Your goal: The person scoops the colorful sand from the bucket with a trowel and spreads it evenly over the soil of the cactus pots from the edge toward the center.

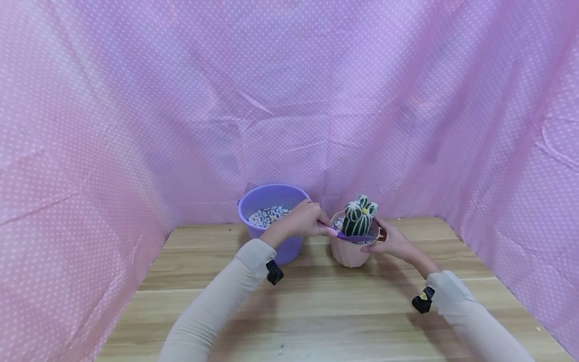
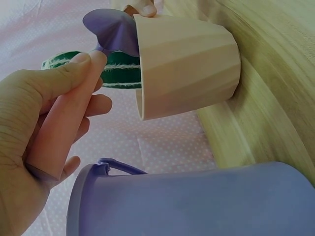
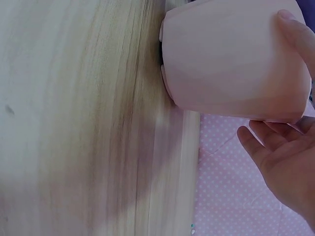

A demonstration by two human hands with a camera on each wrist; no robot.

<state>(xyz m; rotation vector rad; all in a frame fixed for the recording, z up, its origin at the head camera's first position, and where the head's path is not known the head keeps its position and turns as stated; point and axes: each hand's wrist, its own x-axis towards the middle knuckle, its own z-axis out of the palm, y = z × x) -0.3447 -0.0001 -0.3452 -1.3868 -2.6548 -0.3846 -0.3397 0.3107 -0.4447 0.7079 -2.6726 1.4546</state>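
My left hand (image 1: 302, 219) grips the pink handle of a small trowel (image 2: 69, 120); its purple blade reaches over the rim of a pale pink flowerpot (image 1: 349, 255). In the pot stands a knitted-looking green and white cactus (image 1: 356, 224) with small offshoots and a yellow spot. Small pale granules show inside the pot beside it. My right hand (image 1: 394, 243) holds the pot at its right side, thumb on the front wall and fingers around the far side. What lies on the blade is hidden in the left wrist view.
Left of the pot stands a purple bucket (image 1: 289, 251), partly filled with blue and white granules (image 1: 267, 216). Both stand on a wooden table (image 1: 334, 311). A pink dotted cloth (image 1: 280, 100) hangs behind and on both sides. A tiny speck (image 1: 281, 347) lies near the front edge.
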